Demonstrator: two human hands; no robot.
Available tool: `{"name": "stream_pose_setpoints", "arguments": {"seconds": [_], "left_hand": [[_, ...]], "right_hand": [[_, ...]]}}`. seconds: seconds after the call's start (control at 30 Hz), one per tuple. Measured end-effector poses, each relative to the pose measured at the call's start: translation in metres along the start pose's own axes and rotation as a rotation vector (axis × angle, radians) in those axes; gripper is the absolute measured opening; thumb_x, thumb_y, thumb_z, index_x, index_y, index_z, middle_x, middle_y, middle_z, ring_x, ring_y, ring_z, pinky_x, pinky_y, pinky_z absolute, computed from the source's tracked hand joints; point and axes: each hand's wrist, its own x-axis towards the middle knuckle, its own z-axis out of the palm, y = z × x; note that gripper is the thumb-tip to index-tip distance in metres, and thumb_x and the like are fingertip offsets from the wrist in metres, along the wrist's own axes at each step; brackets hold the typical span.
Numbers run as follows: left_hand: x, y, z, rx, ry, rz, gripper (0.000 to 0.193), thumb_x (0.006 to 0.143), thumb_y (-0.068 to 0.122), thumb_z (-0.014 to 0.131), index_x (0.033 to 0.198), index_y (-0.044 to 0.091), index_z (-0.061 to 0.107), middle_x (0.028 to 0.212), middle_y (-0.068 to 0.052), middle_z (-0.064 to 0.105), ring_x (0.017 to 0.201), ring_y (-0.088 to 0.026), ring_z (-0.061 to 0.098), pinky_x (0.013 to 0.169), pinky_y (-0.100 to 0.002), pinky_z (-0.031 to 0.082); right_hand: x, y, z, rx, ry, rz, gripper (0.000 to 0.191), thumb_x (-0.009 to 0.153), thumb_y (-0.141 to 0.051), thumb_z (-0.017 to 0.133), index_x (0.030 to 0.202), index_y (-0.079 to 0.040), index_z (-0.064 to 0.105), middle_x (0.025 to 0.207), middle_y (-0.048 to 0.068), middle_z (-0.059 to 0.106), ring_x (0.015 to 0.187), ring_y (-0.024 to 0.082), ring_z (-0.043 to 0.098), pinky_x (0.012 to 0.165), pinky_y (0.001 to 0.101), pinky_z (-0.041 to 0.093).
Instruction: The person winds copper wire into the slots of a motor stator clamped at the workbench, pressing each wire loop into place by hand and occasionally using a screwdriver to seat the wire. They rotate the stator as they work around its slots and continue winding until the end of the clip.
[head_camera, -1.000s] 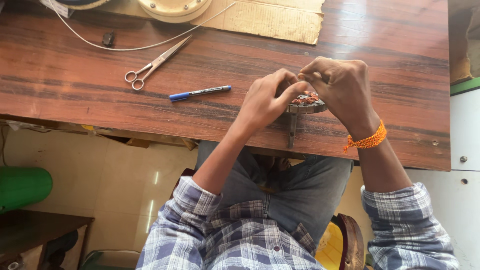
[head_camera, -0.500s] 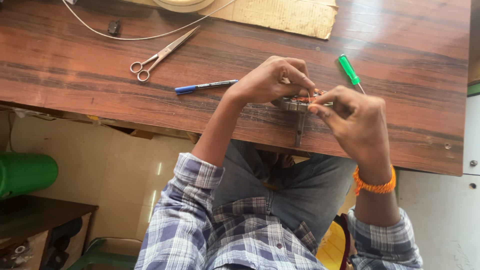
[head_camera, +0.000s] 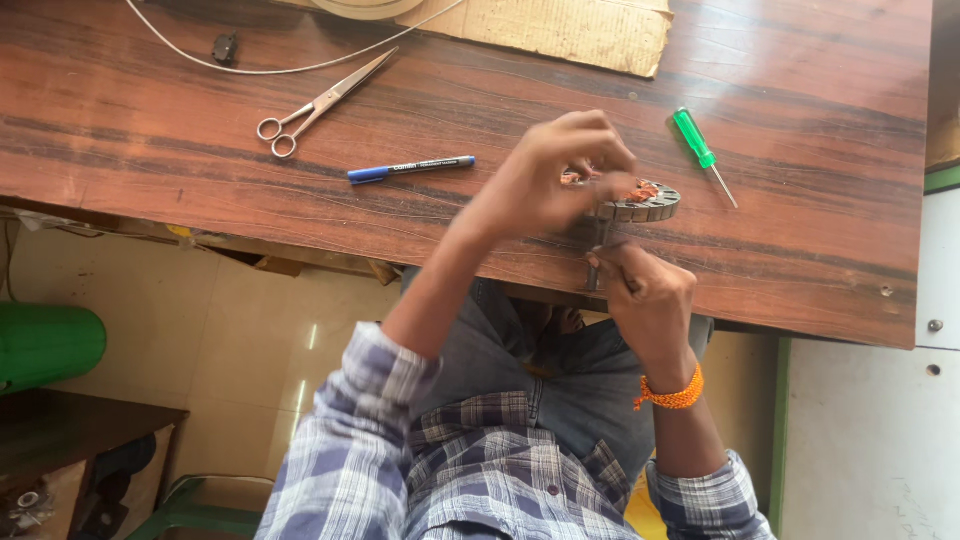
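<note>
In the head view, a wooden table (head_camera: 200, 130) is seen from above, with the person seated at its near edge. A round slotted metal core wound with copper wire, seemingly a small motor stator (head_camera: 640, 201), is carried on a short metal post (head_camera: 598, 250) that stands at the table's front edge. The left hand (head_camera: 545, 180) is curled over the left side of the stator, its fingertips drawn together on the windings, apparently pinching wire, though what lies between them is hidden by the fingers. The right hand (head_camera: 645, 300) is closed round the lower part of the post, just below the table edge; the stator seems to be steadied in this way so that the other hand can work on it. An orange thread band (head_camera: 670, 395) is worn on the right wrist.

A green-handled screwdriver (head_camera: 700, 150) lies just beside the stator, to its right and within easy reach. A blue-capped marker pen (head_camera: 410, 168) rests to the left, and steel scissors (head_camera: 320, 100) lie closed further out. A thin pale cord (head_camera: 300, 68) curves across the far part of the table past a small black clip (head_camera: 225, 47). A sheet of cardboard (head_camera: 570, 30) lies at the far edge. A green cylinder (head_camera: 45, 345) is seen by the floor at the left.
</note>
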Motion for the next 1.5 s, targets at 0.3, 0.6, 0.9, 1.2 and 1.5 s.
{"name": "stream_pose_setpoints", "arguments": {"seconds": [0.3,0.6,0.9,1.2,1.5], "left_hand": [[-0.037,-0.010,0.039,0.392,0.175,0.225,0.047,0.093,0.018,0.079,0.135,0.017,0.060,0.123,0.000,0.063,0.114,-0.025,0.058,0.104,-0.041,0.050],[-0.033,-0.017,0.029,0.461,0.110,0.243,0.050,0.091,0.018,0.081,0.135,0.017,0.058,0.117,-0.001,0.059,0.106,-0.026,0.055,0.098,-0.041,0.049],[-0.037,-0.018,0.033,0.447,0.120,0.243,0.051,0.094,0.020,0.079,0.139,0.022,0.056,0.119,0.001,0.059,0.107,-0.025,0.055,0.100,-0.041,0.050],[-0.036,-0.025,0.042,0.377,0.166,0.232,0.068,0.098,0.023,0.077,0.154,0.027,0.039,0.121,0.003,0.069,0.102,-0.022,0.058,0.101,-0.039,0.051],[0.009,-0.014,0.022,-0.029,0.072,-0.414,0.069,0.088,0.054,0.072,0.138,0.012,0.053,0.074,-0.003,0.075,0.072,-0.012,0.073,0.068,-0.029,0.054]], "right_hand": [[-0.009,0.026,-0.030,0.222,0.042,0.110,0.003,0.101,0.003,0.070,0.100,0.001,0.072,0.085,0.005,0.074,0.073,0.003,0.065,0.062,0.0221,0.050],[0.026,0.017,-0.052,-0.011,-0.001,-0.082,0.011,0.101,-0.001,0.082,0.098,0.000,0.072,0.062,0.003,0.054,0.055,0.006,0.044,0.051,0.0269,0.033],[0.050,0.029,-0.054,-0.038,-0.001,-0.270,0.014,0.107,-0.006,0.081,0.100,-0.001,0.070,0.074,0.007,0.069,0.059,0.005,0.060,0.053,0.0230,0.040],[0.100,0.045,-0.050,-0.172,-0.110,-0.467,0.008,0.109,-0.008,0.077,0.103,-0.005,0.074,0.083,0.007,0.074,0.070,0.011,0.071,0.062,0.0242,0.052],[0.122,0.042,-0.047,-0.268,-0.177,-0.479,0.021,0.105,-0.021,0.084,0.095,-0.006,0.074,0.079,0.005,0.071,0.068,0.015,0.069,0.060,0.0276,0.051]]}}
